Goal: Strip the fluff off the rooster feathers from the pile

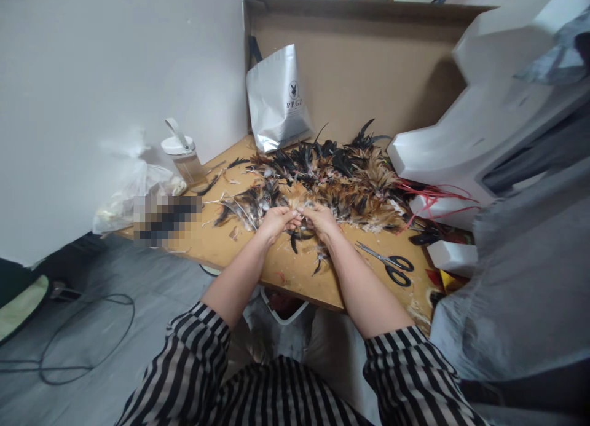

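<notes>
My left hand and my right hand meet at the near edge of a feather pile, fingertips pinched close together. Between them is a small bunch of tan feathers; its lower ends are hidden by my fingers. Behind lie many bundles of brown and black feathers, spread across the wooden table. Grey-white feathers fan out just left of my left hand. A few loose dark feathers rest below my hands. Black-handled scissors lie partly open to the right of my right forearm.
A silver bag stands against the cardboard panel. To the left are a lidded cup and a plastic bag. White foam and red strings border the right side. Under the table edge sits a white bin.
</notes>
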Demonstrator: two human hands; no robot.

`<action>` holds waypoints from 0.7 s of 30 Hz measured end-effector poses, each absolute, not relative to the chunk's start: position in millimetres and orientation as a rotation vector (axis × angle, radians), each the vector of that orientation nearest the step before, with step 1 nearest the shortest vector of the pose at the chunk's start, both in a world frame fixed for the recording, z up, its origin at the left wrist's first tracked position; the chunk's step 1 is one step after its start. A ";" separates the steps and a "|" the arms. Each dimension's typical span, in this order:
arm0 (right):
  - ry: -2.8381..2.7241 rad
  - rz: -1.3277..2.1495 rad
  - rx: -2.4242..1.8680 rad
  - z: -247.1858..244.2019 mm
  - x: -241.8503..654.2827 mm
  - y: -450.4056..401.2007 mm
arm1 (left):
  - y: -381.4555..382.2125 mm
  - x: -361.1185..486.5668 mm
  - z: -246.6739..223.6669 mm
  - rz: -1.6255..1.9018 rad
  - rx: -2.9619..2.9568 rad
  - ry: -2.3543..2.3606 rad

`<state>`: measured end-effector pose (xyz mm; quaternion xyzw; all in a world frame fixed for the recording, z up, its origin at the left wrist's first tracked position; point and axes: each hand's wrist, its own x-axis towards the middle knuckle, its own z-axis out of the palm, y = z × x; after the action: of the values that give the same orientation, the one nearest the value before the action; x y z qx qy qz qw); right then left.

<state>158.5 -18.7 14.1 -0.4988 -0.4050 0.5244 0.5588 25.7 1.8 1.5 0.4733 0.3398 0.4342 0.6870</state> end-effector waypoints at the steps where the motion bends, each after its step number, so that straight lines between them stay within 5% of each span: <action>1: -0.939 1.265 -1.175 14.3 159.0 -18.6 | 2.1 25.5 1.1 0.976 1.060 0.756; 21: -0.887 1.327 -1.145 18.8 157.9 -21.1 | -2.6 26.0 5.6 0.936 1.072 0.759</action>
<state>157.9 -21.1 18.8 -0.4850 -0.3755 0.5618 0.5551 26.0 -2.6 5.6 0.4796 0.3397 0.4188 0.6923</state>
